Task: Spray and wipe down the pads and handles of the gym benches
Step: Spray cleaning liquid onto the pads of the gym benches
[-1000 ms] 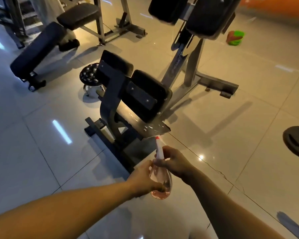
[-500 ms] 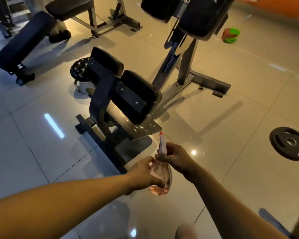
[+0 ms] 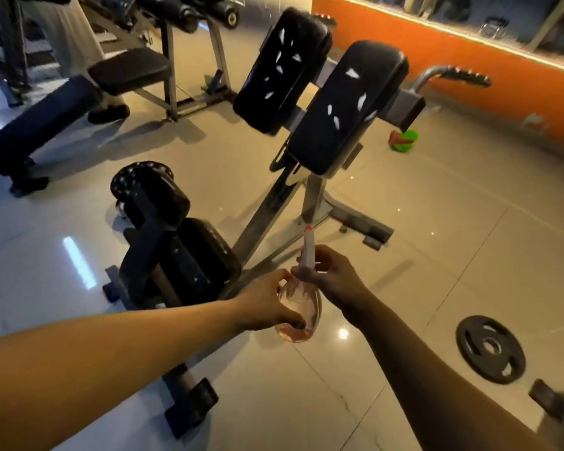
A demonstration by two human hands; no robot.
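Before the bench, left hand [image 3: 267,302] and right hand [image 3: 331,276] grip the spray bottle [image 3: 302,309].

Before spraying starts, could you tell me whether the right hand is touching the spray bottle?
Touching. The head view shows the right hand gripping the spray bottle at its white neck.

Both arms fwd; L hand [image 3: 267,304] cups spray bottle [image 3: 305,323], R hand [image 3: 336,275] fingers pinch neck.
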